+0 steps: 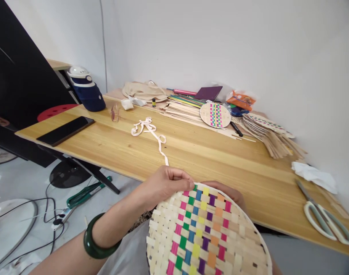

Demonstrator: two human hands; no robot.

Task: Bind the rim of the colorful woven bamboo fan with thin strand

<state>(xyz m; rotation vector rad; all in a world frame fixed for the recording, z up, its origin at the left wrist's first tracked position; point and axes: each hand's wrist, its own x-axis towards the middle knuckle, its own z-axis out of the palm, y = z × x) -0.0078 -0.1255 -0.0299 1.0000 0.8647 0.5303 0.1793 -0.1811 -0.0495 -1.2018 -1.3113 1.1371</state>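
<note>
Close in front of me is a round woven disc of pale flat strips, with columns of pink, green, blue, yellow, purple and orange strips. White edging runs along its top and right rim, while the left rim shows loose strip ends. My left hand pinches the top edge with thumb and fingers closed. A narrow white ribbon leads from under that hand to a loose tangle on the table. Behind the disc, my right hand supports the upper right rim; most of its fingers are hidden.
On the wooden table lie a dark phone, a blue jug and scissors at the right edge. Along the wall are loose strips, a smaller woven disc and an orange packet.
</note>
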